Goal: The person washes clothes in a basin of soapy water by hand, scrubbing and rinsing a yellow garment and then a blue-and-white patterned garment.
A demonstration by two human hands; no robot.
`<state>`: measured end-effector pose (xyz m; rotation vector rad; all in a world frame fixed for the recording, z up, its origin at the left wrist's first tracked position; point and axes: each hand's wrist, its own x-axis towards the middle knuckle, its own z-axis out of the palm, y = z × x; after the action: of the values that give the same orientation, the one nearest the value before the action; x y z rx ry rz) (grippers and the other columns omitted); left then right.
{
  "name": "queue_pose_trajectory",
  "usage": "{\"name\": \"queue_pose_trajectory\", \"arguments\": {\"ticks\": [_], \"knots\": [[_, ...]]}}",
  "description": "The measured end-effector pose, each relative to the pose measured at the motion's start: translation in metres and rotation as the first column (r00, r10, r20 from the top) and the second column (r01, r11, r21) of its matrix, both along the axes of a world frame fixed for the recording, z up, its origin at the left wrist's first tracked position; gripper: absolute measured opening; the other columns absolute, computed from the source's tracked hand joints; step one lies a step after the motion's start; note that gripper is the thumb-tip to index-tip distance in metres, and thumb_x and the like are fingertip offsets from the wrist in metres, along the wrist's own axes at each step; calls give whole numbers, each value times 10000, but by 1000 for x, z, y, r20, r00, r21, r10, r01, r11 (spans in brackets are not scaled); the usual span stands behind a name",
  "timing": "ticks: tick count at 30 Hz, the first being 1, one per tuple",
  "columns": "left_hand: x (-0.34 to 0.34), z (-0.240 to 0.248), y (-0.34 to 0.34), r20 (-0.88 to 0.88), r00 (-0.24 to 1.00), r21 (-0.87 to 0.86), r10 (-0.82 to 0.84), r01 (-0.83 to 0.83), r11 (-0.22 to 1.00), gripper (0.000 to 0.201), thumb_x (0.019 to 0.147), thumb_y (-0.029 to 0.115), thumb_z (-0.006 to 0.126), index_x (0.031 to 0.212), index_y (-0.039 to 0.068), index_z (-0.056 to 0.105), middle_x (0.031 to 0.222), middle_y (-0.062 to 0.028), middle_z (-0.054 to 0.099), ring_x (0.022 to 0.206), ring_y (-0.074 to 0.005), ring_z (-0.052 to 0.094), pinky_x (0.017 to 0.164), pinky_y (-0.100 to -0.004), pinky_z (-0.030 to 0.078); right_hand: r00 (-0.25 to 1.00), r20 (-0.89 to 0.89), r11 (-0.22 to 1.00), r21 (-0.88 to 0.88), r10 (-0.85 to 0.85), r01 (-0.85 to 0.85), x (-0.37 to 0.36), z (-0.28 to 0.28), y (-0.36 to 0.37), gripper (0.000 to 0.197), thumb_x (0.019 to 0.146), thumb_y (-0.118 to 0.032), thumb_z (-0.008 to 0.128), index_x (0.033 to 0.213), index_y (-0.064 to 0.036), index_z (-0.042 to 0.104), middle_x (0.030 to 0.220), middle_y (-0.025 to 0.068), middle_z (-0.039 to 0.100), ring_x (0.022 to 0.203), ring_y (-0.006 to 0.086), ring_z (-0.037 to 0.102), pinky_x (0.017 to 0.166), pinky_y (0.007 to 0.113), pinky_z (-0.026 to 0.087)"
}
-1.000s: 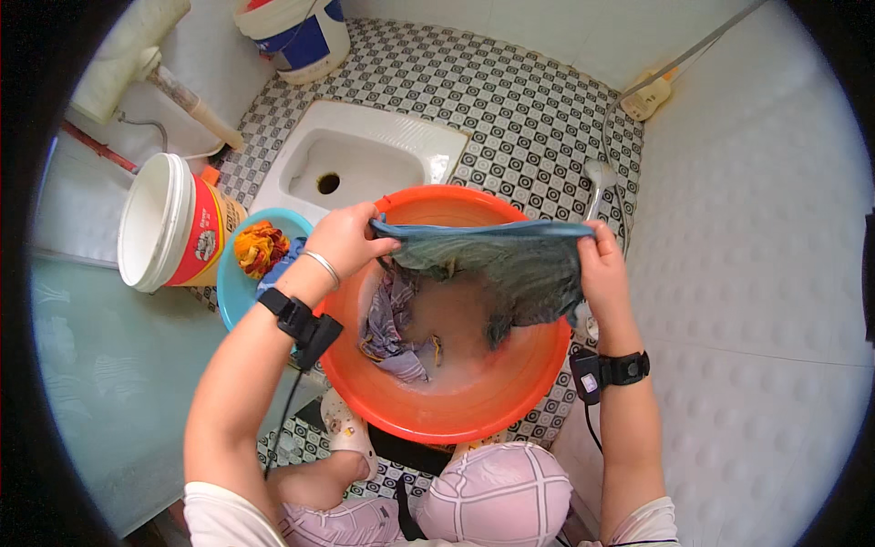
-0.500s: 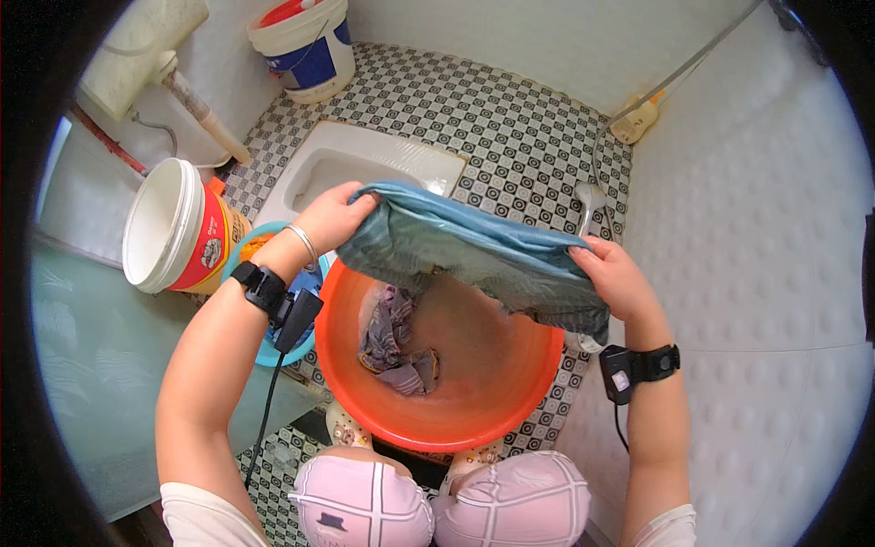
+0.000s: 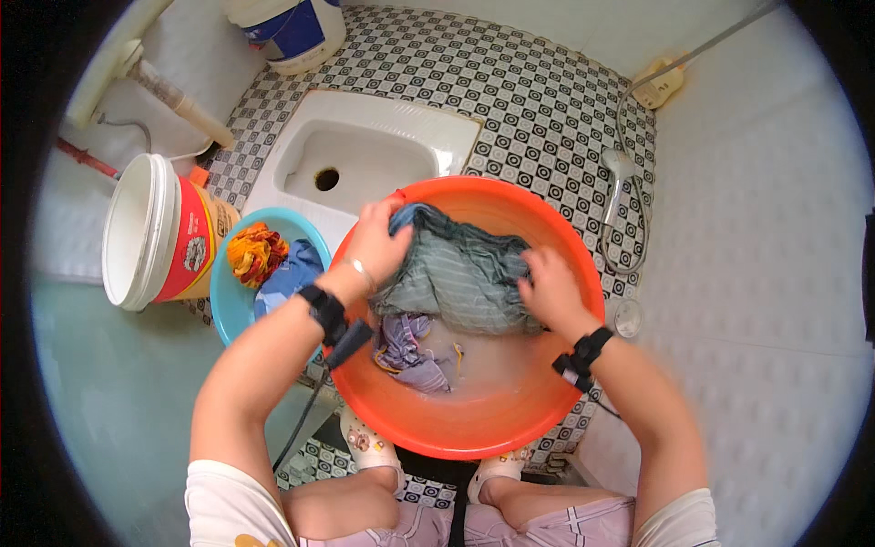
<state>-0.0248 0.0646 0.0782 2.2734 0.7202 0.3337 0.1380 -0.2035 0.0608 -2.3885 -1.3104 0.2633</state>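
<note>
A round orange basin [image 3: 474, 428] stands on the tiled floor in front of my knees. Inside it lies a wet grey-blue striped garment [image 3: 460, 273], bunched against the far side. My left hand [image 3: 378, 242] grips its left end near the basin's rim. My right hand [image 3: 547, 287] clutches its right end lower in the basin. A second, purple-grey cloth [image 3: 406, 342] lies in the shallow water under my left wrist. Both wrists wear black bands with a cable.
A light blue bowl [image 3: 228, 301] with an orange cloth [image 3: 255, 253] and a blue cloth sits left of the basin. A white-and-red bucket [image 3: 159, 232] lies beside it. A white floor pan [image 3: 355, 164] is behind; a shower head [image 3: 615, 169] lies right.
The garment, held stretched above the basin before, has been lowered and bunched into it. Both hands came down and closer together.
</note>
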Motion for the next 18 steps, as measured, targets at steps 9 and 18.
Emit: {"name": "queue_pose_trajectory", "arguments": {"ticks": [9,18], "knots": [[-62,-86,-57,-320,827,-126,462,-520,845,716,705,292,751,1227,-77,430,1197,-258,457,1157,-406,422,1010,-434,355,901,-283,857,-490,-329,159,-57,-54,-38,416,712,-249,748,1058,-77,594,1311,240,369,1121,447,479,912,452,461],[-22,-79,-58,-141,990,-302,15,-58,952,146,831,145,604,909,28,560,786,-46,543,770,-145,528,746,-275,453,953,-52,927,221,-298,302,7,44,-65,171,801,-43,562,952,19,615,915,200,624,855,359,613,771,410,505]]}}
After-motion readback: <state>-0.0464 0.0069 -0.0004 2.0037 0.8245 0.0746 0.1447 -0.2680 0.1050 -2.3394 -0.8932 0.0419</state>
